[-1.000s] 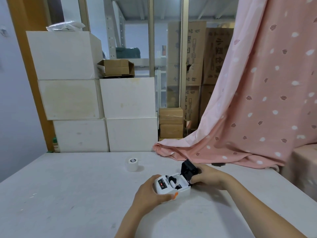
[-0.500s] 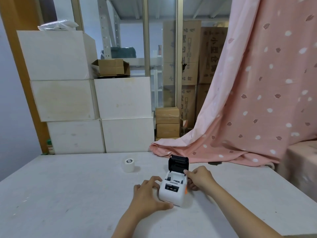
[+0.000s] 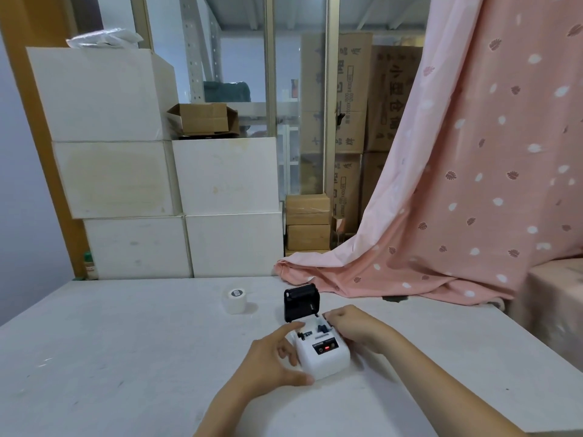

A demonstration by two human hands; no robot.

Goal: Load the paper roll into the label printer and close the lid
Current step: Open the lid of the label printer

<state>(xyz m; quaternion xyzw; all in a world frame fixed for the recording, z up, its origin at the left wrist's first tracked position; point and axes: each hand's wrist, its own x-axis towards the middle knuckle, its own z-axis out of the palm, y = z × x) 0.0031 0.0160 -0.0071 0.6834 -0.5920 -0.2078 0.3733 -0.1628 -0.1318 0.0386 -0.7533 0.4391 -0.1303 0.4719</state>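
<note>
Both hands hold label printer (image 3: 325,354): left hand (image 3: 271,357) cups its L side, right hand (image 3: 355,331) curls on R rim; lid (image 3: 301,302) up. Paper roll (image 3: 236,300) stands on end on tabletop (image 3: 126,342), back-left of printer, apart, nearer left hand.

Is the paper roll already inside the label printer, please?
No, the paper roll stands on the table to the left of the label printer, whose black lid is raised.
</note>
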